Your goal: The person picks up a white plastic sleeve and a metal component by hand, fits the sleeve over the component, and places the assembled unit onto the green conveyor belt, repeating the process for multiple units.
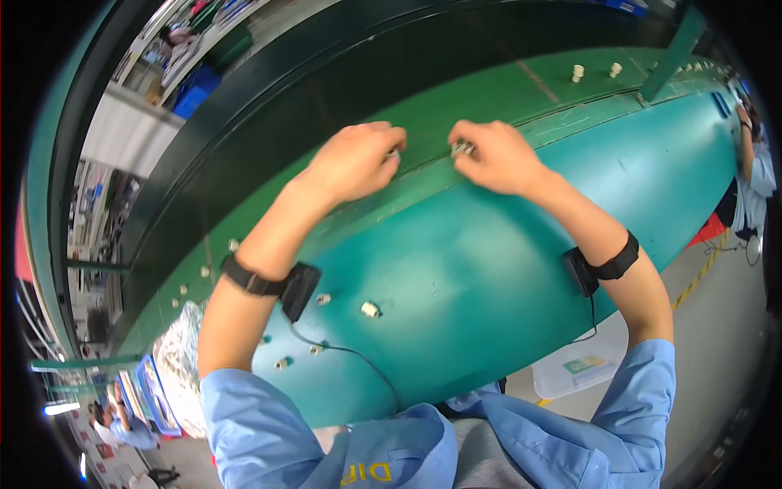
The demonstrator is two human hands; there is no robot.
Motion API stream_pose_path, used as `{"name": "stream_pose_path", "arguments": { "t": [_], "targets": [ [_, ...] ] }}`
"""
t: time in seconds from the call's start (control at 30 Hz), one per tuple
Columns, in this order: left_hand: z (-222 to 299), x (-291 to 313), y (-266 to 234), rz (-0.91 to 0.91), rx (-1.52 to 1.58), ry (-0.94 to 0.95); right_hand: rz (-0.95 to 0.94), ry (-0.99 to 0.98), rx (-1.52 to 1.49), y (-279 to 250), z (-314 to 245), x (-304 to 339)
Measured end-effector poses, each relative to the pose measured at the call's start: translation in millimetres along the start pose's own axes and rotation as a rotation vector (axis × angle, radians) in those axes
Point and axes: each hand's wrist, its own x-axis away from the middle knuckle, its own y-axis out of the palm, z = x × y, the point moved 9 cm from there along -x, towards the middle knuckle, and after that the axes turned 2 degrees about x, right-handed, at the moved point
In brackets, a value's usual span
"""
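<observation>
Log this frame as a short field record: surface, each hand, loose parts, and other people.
surface: teal work table beside a green conveyor belt
left hand: fingers pinch a small metallic part at the belt edge
right hand: fingers pinch another small silvery part
wrists: black strap with a wired sensor box on each
loose parts: small pale cylindrical pieces on the table, two more on the belt
other people: a co-worker's blue sleeve at the far right
</observation>
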Motion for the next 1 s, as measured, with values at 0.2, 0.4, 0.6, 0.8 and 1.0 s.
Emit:
{"name": "stream_pose_path", "arguments": {
  "t": [0.2,0.4,0.6,0.8,1.0],
  "targets": [
    [13,203,-57,0.056,0.073,-0.384,-0.28,-0.247,-0.071,96,-124,32],
    [13,326,-20,0.216,0.065,-0.57,-0.363,-0.32,-0.075,137,-170,42],
    [-12,329,20,0.103,-0.005,-0.5,-0.423,-0.222,-0.028,122,-177,42],
    [-6,323,16,0.093,-0.022,-0.471,-0.344,-0.086,-0.048,100,-140,52],
    [-18,341,-26,0.255,-0.048,-0.537,-0.239,-0.244,0.122,90,-147,49]
  ]
}}
